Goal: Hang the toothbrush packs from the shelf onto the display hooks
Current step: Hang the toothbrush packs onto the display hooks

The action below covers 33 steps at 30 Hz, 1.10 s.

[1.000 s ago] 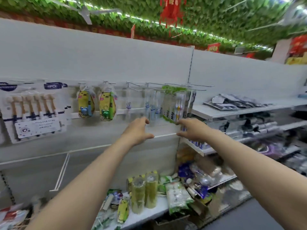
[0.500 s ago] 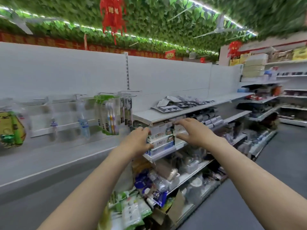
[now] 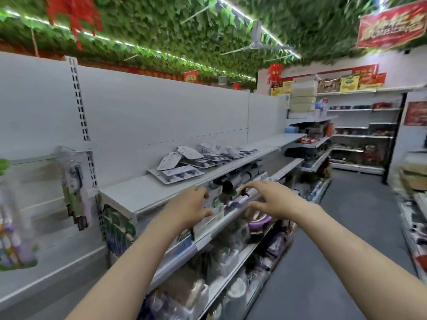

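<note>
Shop aisle, white shelf (image 3: 138, 195); toothbrush packs (image 3: 184, 165) heaped far on it. I see left hand (image 3: 189, 209) and right hand (image 3: 270, 199) empty, fingers loose, near its edge. Fetch step: reach farther, grasp one.

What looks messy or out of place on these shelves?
The toothbrush packs lie loose on the top shelf, overlapping and at odd angles, not hung like the packs on the hooks to the left.

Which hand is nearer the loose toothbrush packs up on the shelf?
Left. The left hand is just below the toothbrush packs; the right hand is below them and farther right.
</note>
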Tool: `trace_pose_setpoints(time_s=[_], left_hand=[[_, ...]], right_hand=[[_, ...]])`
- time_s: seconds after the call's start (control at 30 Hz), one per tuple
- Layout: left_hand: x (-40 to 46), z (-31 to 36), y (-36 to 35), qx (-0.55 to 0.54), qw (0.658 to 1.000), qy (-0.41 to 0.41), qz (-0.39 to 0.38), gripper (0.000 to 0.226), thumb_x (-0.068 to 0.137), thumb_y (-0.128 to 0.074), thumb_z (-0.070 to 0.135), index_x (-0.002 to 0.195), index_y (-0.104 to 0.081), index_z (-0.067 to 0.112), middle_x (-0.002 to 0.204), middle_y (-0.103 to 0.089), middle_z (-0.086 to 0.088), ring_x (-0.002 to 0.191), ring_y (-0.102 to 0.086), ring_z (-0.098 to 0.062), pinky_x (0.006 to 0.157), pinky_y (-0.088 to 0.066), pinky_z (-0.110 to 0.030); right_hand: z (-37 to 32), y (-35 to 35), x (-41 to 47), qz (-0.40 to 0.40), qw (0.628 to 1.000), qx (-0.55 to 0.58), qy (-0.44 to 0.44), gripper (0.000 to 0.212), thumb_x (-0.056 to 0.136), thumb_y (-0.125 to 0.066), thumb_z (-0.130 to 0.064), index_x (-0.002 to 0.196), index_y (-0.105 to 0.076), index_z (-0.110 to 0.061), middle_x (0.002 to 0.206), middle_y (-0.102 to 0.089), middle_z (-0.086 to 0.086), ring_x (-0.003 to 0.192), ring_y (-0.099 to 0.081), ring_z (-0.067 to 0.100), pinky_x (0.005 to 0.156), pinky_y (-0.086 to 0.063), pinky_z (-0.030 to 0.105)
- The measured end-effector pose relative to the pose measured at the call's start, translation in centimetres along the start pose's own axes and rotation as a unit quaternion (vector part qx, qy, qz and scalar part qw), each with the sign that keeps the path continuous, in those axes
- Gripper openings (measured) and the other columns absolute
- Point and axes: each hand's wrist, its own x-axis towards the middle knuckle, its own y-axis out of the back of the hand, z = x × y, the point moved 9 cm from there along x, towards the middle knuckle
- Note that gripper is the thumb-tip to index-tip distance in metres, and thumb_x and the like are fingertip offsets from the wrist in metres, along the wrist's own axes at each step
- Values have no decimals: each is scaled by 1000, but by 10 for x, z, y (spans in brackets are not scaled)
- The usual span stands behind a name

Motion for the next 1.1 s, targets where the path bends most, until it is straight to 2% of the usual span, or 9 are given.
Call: trace_pose_setpoints(time_s=[0.2, 0.37, 0.5, 0.7, 0.9, 1.03, 1.1], left_hand=[[107, -9, -20, -8, 1000, -1, 25, 46, 89, -63, 51, 126, -51, 25, 131, -53, 1, 116, -53, -19, 97, -48, -40], [183, -13, -37, -7, 997, 13, 73, 46, 93, -59, 48, 131, -51, 25, 136, -52, 3, 123, -51, -18, 98, -45, -36], [248, -16, -57, -6, 995, 39, 96, 48, 92, -58, 52, 130, -52, 24, 135, -53, 3, 124, -51, -17, 100, -45, -38], [344, -10, -68, 8, 982, 112, 151, 46, 93, -59, 48, 130, -55, 20, 132, -56, 0, 122, -52, -20, 96, -45, -35], [417, -10, -73, 26, 970, 181, 163, 43, 92, -63, 45, 127, -56, 21, 128, -55, -2, 123, -49, -22, 97, -45, -39], [448, -23, -72, 44, 961, 210, 176, 43, 91, -64, 45, 126, -57, 20, 132, -55, -2, 124, -47, -20, 96, -39, -33], [461, -33, -70, 57, 956, 220, 187, 44, 90, -64, 46, 125, -58, 21, 130, -58, -1, 123, -46, -20, 96, -37, -31]], right_hand=[[66, -5, 79, 27, 999, 23, 0, 54, 95, -61, -45, 144, -46, -28, 144, -52, -3, 127, -53, 18, 103, -45, 37], [124, -20, 154, 69, 996, 55, 5, 53, 94, -59, -52, 141, -50, -28, 138, -59, -1, 123, -56, 18, 101, -48, 40], [169, -35, 220, 85, 992, 87, 34, 51, 94, -60, -52, 138, -54, -27, 136, -60, -5, 122, -58, 16, 99, -49, 38], [221, -44, 328, 103, 981, 122, 111, 52, 95, -60, -50, 138, -54, -21, 134, -62, 0, 119, -59, 19, 94, -50, 38], [249, -50, 422, 82, 962, 229, 120, 48, 94, -65, -44, 133, -57, -17, 127, -65, 3, 111, -64, 21, 91, -51, 38], [246, -68, 477, 39, 956, 271, 107, 56, 91, -63, -52, 134, -53, -18, 120, -69, 6, 111, -63, 26, 84, -47, 33], [238, -80, 499, 12, 958, 268, 103, 65, 90, -62, -56, 140, -48, -18, 127, -65, 6, 117, -61, 28, 81, -42, 32]])
